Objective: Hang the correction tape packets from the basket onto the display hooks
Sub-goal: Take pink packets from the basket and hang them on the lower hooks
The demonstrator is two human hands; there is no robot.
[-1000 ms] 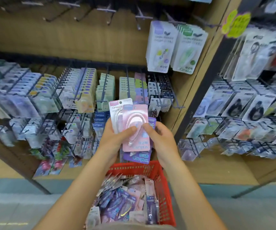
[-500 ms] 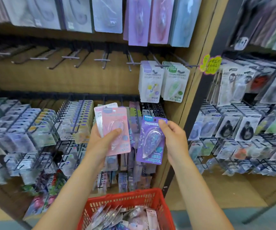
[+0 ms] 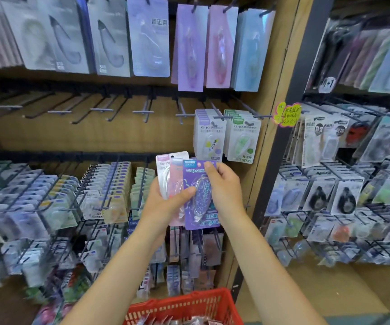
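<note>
I see the left hand (image 3: 163, 205) gripping a fan of packets, white (image 3: 162, 174) and pink (image 3: 174, 177), thumb on the purple packet (image 3: 201, 195). Right hand (image 3: 224, 191) pinches that purple one's top edge. All held before the hooks (image 3: 142, 111); red basket (image 3: 189, 306) below.

A row of bare display hooks (image 3: 100, 110) juts from the wooden back panel (image 3: 91, 137) with open room around it. To their right, two hooks carry hanging packets (image 3: 227, 137); crowded racks (image 3: 60, 202) fill the space below, large cards (image 3: 109, 36) above.
</note>
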